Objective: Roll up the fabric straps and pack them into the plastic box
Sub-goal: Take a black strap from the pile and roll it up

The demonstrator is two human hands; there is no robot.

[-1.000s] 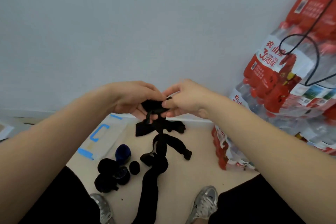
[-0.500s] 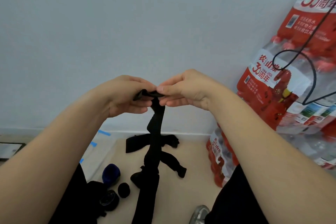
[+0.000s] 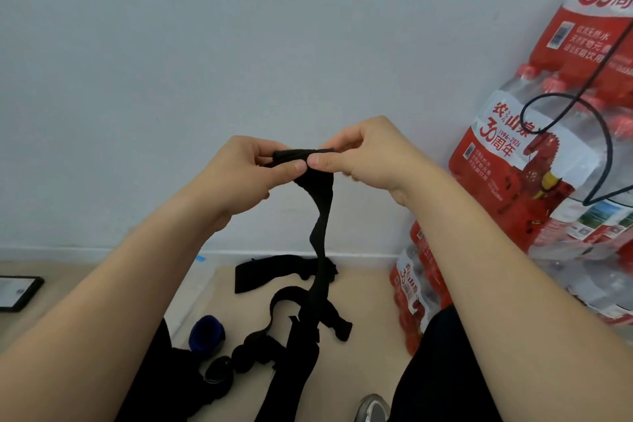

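Head view: a black strap [image 3: 317, 202] is pinched at its folded top end by the left hand [image 3: 239, 175] and right hand [image 3: 370, 154], thumbs touching, and hangs to the floor [image 3: 370, 336].

You have one view, worn on your head, wide-angle, facing forward and tilted down. Your left hand [image 3: 253, 175] and right hand [image 3: 371, 156] sit close to the lens at mid-frame, both pinching a fabric strap [image 3: 322, 216], and your forearms run in from the two lower corners. The wall [image 3: 205, 27] ahead fills the upper half. The floor [image 3: 370, 298] lies well below, seen between your legs. Packs of bottled water [image 3: 534, 168] lean in along the right edge.
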